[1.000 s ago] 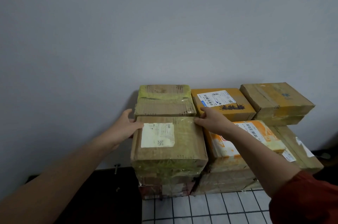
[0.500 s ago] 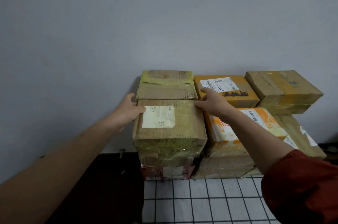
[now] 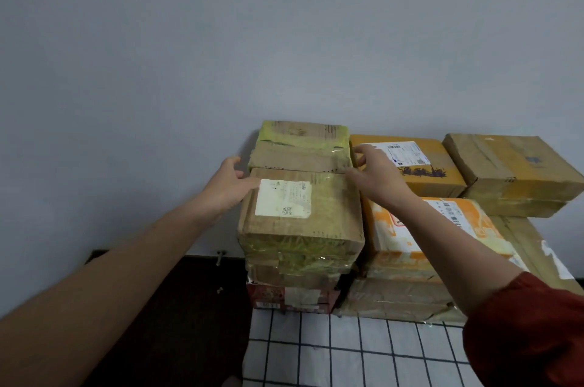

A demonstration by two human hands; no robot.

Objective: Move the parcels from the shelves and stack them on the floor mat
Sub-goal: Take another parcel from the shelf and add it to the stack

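A brown parcel with a white label (image 3: 316, 213) lies on top of a stack of parcels on the white grid-patterned floor mat (image 3: 347, 352). My left hand (image 3: 227, 187) rests against its far left corner, thumb on the top face. My right hand (image 3: 376, 175) hovers over its far right corner with fingers spread, reaching toward the yellow-taped parcel (image 3: 303, 146) behind. Neither hand grips anything.
More parcels stand to the right: an orange one with a label (image 3: 420, 172), a brown one (image 3: 512, 172) and an orange-white one (image 3: 442, 228) under my right forearm. The grey wall is right behind the stacks. Dark floor (image 3: 189, 307) lies to the left of the mat.
Both hands have slid toward the far end of the labelled parcel. My right hand has lifted off its edge and spread its fingers. The parcel has stayed in place.
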